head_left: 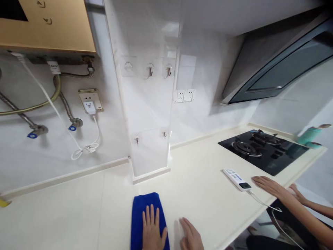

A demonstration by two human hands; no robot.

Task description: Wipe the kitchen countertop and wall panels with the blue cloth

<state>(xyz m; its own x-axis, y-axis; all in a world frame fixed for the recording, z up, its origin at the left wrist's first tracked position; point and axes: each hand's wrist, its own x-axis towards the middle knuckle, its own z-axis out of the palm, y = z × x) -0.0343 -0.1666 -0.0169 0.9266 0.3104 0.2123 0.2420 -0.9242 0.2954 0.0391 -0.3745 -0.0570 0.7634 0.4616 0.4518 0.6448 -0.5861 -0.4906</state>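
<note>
A folded blue cloth (137,215) lies on the pale countertop (203,187), close to its near side. My left hand (153,231) rests flat on the cloth with its fingers spread. To the right of the cloth, my right hand (191,236) hovers at or just above the bare counter. Its upper fingers are stretched out, the lower ones bend inward, and nothing shows in its grasp. The bottom of the picture cuts off both wrists.
Another person's hand (267,185) lies on the counter beside a white power strip (235,177) with a trailing cord. Behind are a black gas hob (260,149) and green canister (309,133). A range hood (275,66) and gold water heater (49,27) hang above; hooks line the pillar (151,104).
</note>
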